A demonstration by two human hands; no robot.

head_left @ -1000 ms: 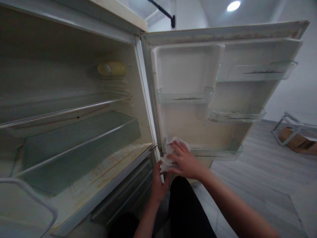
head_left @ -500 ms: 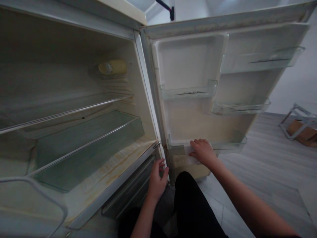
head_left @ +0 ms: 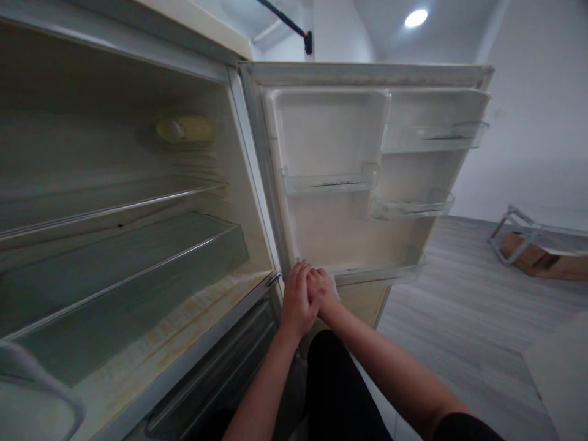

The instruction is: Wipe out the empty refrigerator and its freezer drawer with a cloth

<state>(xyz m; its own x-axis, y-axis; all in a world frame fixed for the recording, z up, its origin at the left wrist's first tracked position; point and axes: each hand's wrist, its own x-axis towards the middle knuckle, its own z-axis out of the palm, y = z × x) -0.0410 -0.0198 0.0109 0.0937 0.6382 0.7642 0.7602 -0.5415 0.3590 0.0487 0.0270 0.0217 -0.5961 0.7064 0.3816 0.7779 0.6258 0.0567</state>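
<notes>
At the hinge-side end of the lowest clear rack [head_left: 372, 273] on the open fridge door [head_left: 335, 131], my two hands are together. My right hand [head_left: 323, 293] is closed on a white cloth [head_left: 334, 283], of which only a small edge shows past the knuckles. Overlapping it from the left is my left hand [head_left: 296, 301], fingers pointing up and close together, thumb across the right hand. What the left fingers hold, if anything, is hidden.
On the left stands the fridge's open compartment with a glass shelf [head_left: 110, 211], a greenish drawer [head_left: 138, 300] and a stained floor edge [head_left: 184, 318]. Higher door racks [head_left: 331, 182] project above my hands. My knee [head_left: 335, 380] is below; a cardboard box [head_left: 533, 254] sits at the far right.
My right hand with the cloth has moved left along the lowest door rack to its hinge end. The left hand has risen to meet it. The view has shifted.
</notes>
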